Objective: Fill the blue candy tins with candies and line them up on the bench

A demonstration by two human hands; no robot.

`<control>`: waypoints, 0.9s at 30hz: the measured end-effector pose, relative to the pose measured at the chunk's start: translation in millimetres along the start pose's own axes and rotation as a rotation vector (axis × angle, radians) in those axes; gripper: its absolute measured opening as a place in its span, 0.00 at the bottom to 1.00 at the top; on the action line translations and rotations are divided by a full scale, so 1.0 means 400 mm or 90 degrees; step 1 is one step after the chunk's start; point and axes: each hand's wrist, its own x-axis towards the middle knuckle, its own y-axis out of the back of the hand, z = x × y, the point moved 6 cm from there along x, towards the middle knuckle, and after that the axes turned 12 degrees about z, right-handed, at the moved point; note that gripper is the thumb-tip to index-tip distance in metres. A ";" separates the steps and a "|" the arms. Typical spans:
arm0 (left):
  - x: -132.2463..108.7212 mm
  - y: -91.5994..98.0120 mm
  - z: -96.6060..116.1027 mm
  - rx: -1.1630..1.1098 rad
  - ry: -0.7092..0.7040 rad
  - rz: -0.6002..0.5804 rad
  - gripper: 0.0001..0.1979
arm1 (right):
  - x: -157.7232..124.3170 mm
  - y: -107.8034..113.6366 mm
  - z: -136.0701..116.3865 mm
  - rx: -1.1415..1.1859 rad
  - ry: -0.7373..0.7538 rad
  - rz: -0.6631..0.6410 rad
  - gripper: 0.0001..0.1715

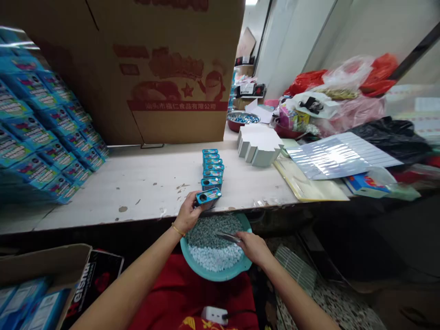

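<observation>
My left hand (189, 213) is closed around a small blue box (209, 195) with a round dark opening in its top, at the table's front edge. Behind it several similar blue boxes (212, 167) stand in a row. My right hand (255, 247) grips a slim metal spoon-like utensil (228, 237), pointing left over a turquoise basin (216, 276). Small pale pellets (215, 258) fill the basin; the far part lies in shadow. I cannot make out whether the utensil carries any pellets.
A large cardboard carton (165, 119) stands at the back, with stacked blue packs (44, 123) to its left. White die-cut cards (259, 142), plastic sheets (340, 153) and bags (343, 91) lie right. An open carton (44, 261) is low left; a power strip (215, 315) rests on my lap.
</observation>
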 end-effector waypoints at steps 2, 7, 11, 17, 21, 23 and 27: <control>0.038 -0.029 -0.014 0.075 -0.030 0.025 0.18 | -0.011 0.004 0.005 -0.002 -0.014 -0.014 0.14; 0.068 -0.027 0.021 0.351 -0.170 0.078 0.39 | -0.029 0.060 0.022 0.147 -0.023 0.012 0.17; 0.108 -0.082 0.038 0.437 -0.250 -0.112 0.43 | -0.014 0.126 0.039 0.212 -0.045 0.085 0.19; 0.173 -0.150 0.001 0.472 -0.220 -0.170 0.40 | -0.028 0.082 0.028 0.257 -0.064 0.055 0.20; 0.190 -0.158 -0.012 0.490 -0.204 -0.142 0.39 | -0.058 0.033 0.038 0.287 -0.093 0.047 0.22; 0.194 -0.160 -0.012 0.496 -0.198 -0.134 0.39 | -0.068 0.019 0.044 0.301 -0.097 0.047 0.22; 0.193 -0.164 -0.003 0.476 -0.180 -0.138 0.41 | -0.068 0.014 0.044 0.317 -0.085 0.061 0.22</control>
